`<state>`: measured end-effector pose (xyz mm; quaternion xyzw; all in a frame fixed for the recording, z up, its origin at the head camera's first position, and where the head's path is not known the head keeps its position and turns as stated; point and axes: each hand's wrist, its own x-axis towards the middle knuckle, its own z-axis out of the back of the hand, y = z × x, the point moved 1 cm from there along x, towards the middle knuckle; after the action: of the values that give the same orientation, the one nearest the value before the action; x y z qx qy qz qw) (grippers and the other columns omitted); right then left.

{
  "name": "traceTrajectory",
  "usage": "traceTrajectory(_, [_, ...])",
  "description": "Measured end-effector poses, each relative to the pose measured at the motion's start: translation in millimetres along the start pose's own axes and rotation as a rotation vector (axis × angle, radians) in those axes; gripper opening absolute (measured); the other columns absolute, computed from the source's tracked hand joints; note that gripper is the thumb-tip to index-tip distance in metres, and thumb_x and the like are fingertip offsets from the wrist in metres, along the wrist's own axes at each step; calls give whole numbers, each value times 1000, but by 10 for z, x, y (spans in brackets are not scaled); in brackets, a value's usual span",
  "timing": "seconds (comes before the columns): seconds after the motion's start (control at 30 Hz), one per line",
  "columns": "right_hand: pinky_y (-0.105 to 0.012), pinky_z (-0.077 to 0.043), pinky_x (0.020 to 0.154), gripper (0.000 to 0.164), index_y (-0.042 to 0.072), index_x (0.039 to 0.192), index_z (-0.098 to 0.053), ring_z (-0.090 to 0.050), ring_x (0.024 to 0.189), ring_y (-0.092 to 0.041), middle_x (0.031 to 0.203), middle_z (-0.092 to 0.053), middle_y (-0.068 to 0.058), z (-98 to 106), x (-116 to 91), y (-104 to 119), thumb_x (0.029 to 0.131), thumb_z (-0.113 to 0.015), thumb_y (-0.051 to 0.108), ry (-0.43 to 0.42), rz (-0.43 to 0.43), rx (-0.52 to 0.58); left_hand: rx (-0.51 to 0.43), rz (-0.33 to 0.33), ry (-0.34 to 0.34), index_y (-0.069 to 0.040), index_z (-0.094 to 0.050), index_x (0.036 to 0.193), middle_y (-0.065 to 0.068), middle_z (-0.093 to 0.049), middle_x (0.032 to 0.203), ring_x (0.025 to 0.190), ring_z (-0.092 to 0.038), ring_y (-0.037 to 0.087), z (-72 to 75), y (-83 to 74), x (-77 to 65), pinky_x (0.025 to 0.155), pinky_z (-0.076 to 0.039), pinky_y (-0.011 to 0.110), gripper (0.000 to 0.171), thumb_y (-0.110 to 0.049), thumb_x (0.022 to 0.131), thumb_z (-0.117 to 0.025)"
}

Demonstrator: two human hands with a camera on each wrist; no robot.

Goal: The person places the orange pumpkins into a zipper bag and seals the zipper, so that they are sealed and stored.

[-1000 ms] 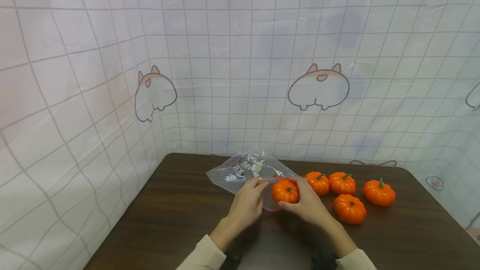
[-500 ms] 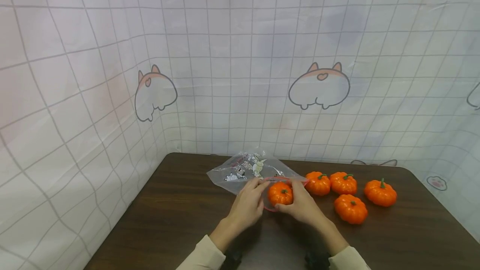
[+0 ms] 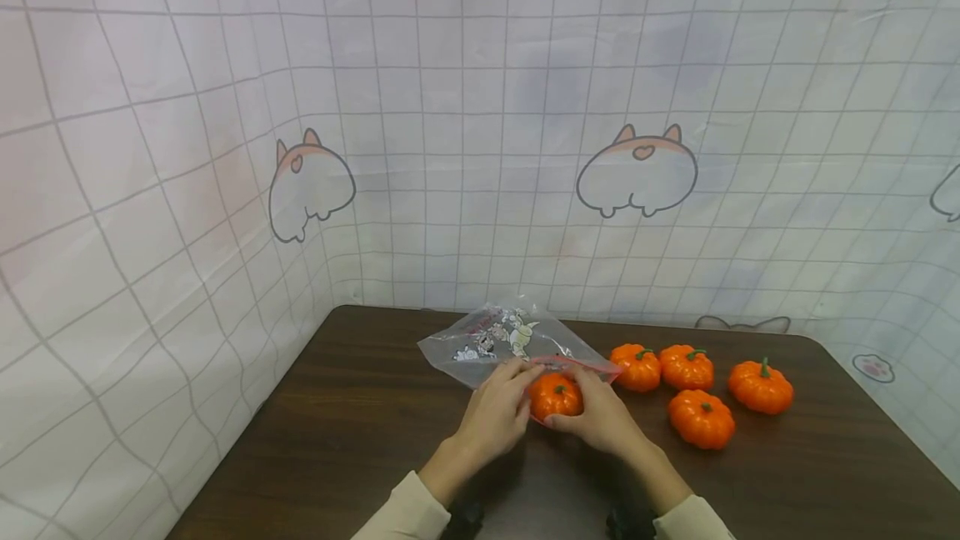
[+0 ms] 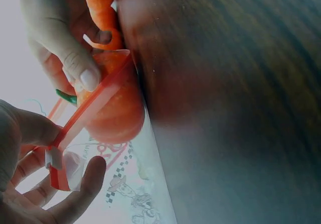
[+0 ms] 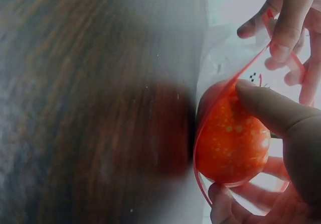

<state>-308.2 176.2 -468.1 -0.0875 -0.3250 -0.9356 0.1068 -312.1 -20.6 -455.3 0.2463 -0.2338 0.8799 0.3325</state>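
Note:
A small orange toy pumpkin [image 3: 556, 398] with a green stem sits in the mouth of a clear zip bag [image 3: 468, 350] printed with cartoon figures. My right hand [image 3: 606, 420] grips the pumpkin, thumb on the near side and fingers around the far side. My left hand [image 3: 491, 411] pinches the bag's red-edged opening at its left end, beside a white zip slider [image 4: 53, 157]. In the left wrist view the red zip strip [image 4: 89, 105] crosses in front of the pumpkin, part of which shows through the plastic. The bag's closed end spreads toward the back of the table.
Several more orange pumpkins [image 3: 701, 419] stand to the right of the bag on the dark wooden table [image 3: 360, 440]. Behind the table hangs a white gridded curtain [image 3: 480, 148] with cartoon dogs, which also runs along the left side.
My right hand has moved the pumpkin left and slightly nearer to me, deeper between the bag's red edges. The left hand has stayed nearly still, holding the opening.

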Motion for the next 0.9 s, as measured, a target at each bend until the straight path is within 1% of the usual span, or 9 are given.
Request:
traceTrajectory(0.13, [-59, -50, 100, 79, 5, 138, -55, -63, 114, -36, 131, -57, -21, -4, -4, 5, 76, -88, 39, 19, -21, -8, 19, 2, 9, -13, -67, 135, -1, -66, 122, 114, -64, 18, 6, -2, -9, 92, -57, 35, 49, -7, 87, -72])
traceTrajectory(0.3, [-60, -47, 105, 78, 1, 138, -54, -61, 119, -38, 134, -57, -22, 1, -4, 18, 77, -88, 36, 30, -17, 28, 22, -1, 27, -13, -66, 137, 0, -66, 124, 114, -64, 18, 14, -1, -14, 93, -57, 36, 51, -8, 87, -71])
traceTrajectory(0.5, [-55, -49, 104, 71, -2, 136, -54, -63, 119, -35, 135, -60, -19, 8, 12, 37, 80, -86, 28, 32, -15, 70, 5, -12, 29, -11, -66, 137, 2, -67, 124, 114, -65, 19, 23, 2, -10, 96, -56, 37, 50, -7, 87, -71])
traceTrajectory(0.67, [-57, -49, 103, 68, 2, 134, -57, -63, 118, -36, 133, -60, -19, 10, 6, 53, 80, -86, 31, 21, -23, 57, -2, -26, 31, -10, -66, 136, 2, -67, 122, 112, -65, 19, 28, -4, -5, 96, -55, 36, 50, -6, 86, -72])
traceTrajectory(0.77, [-57, -50, 100, 65, 5, 132, -59, -63, 114, -35, 127, -59, -19, 10, -3, 58, 79, -87, 31, 6, -27, 40, -3, -27, 39, -11, -66, 136, 1, -67, 123, 111, -65, 18, 29, -8, -7, 95, -56, 35, 51, -7, 86, -72])
traceTrajectory(0.9, [-50, -55, 91, 62, 7, 130, -61, -65, 100, -28, 117, -59, -16, 5, -6, 59, 79, -88, 27, 1, -36, 50, -13, -29, 47, -11, -66, 137, 1, -66, 124, 112, -65, 18, 35, -16, -10, 95, -56, 34, 51, -7, 86, -73])
